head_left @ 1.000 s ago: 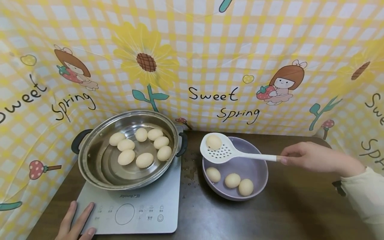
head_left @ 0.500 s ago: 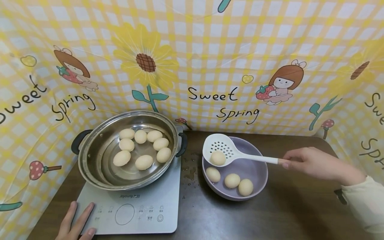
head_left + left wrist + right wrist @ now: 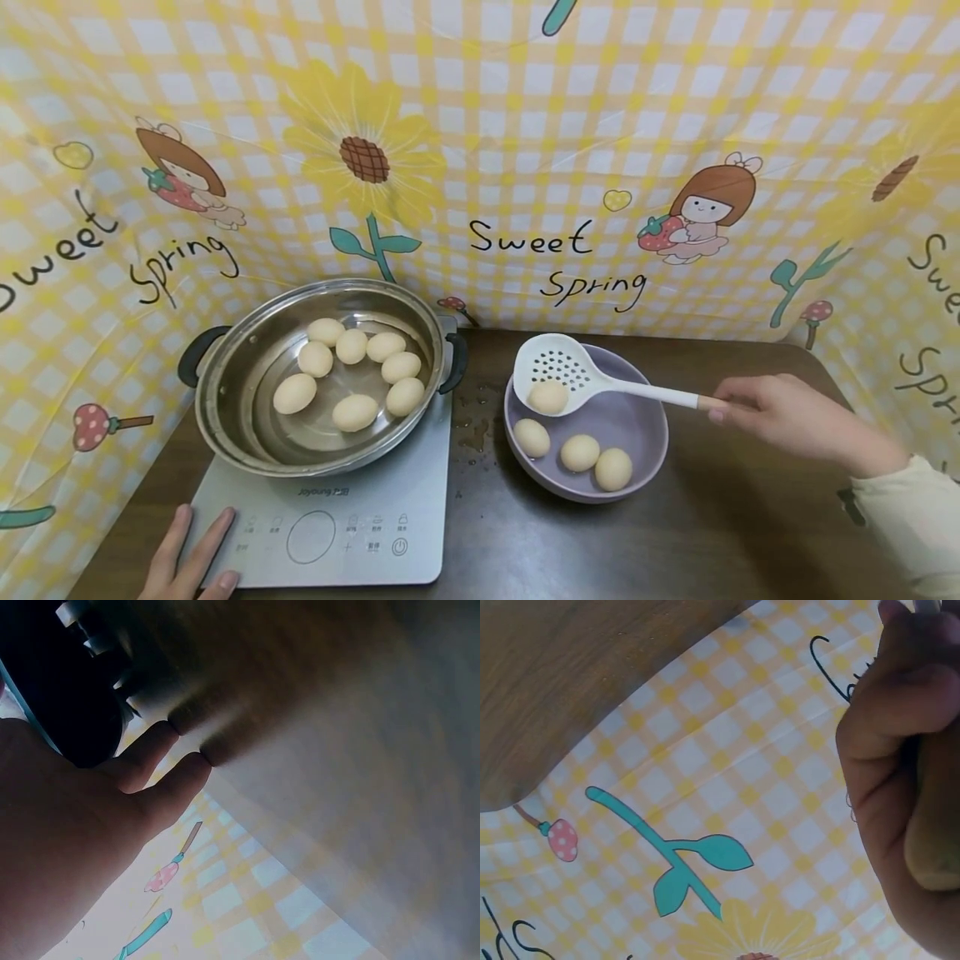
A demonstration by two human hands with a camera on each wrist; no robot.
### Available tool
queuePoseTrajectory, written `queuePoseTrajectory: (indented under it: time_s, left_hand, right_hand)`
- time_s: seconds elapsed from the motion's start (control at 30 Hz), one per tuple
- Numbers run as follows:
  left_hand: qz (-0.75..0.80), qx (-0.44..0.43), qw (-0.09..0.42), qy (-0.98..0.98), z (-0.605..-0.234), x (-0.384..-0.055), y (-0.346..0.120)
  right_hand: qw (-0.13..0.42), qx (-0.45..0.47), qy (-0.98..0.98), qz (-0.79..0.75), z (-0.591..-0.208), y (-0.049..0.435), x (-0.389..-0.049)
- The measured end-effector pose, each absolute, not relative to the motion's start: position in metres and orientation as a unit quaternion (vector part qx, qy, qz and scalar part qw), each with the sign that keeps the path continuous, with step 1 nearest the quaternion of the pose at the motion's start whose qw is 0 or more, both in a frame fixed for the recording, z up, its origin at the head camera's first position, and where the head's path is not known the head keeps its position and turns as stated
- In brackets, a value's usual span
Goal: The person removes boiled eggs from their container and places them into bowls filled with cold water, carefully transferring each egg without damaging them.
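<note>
My right hand (image 3: 798, 421) grips the wooden handle end of a white slotted skimmer (image 3: 596, 382); in the right wrist view the fingers (image 3: 889, 712) curl round the handle. One egg (image 3: 548, 397) sits in the skimmer's head near its front edge, above a purple bowl (image 3: 651, 450). Three more eggs lie in that bowl, among them an egg (image 3: 580, 452) in the middle. To the left, several eggs (image 3: 315, 359) sit in water inside a steel pot (image 3: 247, 450). My left hand (image 3: 187, 558) rests with extended fingers on the left front corner of the induction cooker (image 3: 360, 558).
The pot stands on the cooker, with a black handle (image 3: 453, 363) toward the bowl. Water drops (image 3: 474, 433) wet the dark wooden table (image 3: 525, 550) between cooker and bowl. A yellow checked cloth (image 3: 480, 150) covers the walls behind and beside the table.
The skimmer has tilted and shifted slightly right, and its egg has rolled from the back of the head to the front edge. Eggs in the pot have drifted. The left hand stays put.
</note>
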State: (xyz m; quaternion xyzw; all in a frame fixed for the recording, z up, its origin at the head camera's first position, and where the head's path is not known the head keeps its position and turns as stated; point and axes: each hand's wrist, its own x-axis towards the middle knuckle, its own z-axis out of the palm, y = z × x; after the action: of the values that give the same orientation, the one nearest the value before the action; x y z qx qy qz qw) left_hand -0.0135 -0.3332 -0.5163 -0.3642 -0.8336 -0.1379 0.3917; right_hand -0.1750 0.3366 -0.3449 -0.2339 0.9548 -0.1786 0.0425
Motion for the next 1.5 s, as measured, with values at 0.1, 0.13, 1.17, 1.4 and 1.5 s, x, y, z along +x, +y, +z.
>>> queuePoseTrajectory:
  time_s: [0.1,0.13,1.17,1.4,1.5]
  left_hand:
    - [-0.136,-0.363,0.397,-0.832,-0.514,-0.014,-0.331]
    - [-0.137,-0.362,0.396,-0.832,-0.514,-0.014,-0.331]
    - [-0.143,-0.355,0.348,-0.856,-0.520,-0.009,-0.340]
    - [-0.141,-0.356,0.350,-0.855,-0.514,-0.009,-0.337]
    - [-0.137,-0.362,0.348,-0.854,-0.512,-0.010,-0.336]
  right_hand:
    - [-0.016,-0.240,0.957,-0.163,-0.347,0.338,-0.174]
    - [-0.036,-0.238,0.957,-0.160,-0.347,0.338,-0.174]
    - [-0.071,-0.253,0.924,-0.277,-0.325,0.257,-0.174]
    - [-0.187,-0.375,0.884,-0.207,-0.317,0.200,-0.182]
    - [-0.227,-0.416,0.866,-0.157,-0.316,0.183,-0.186]
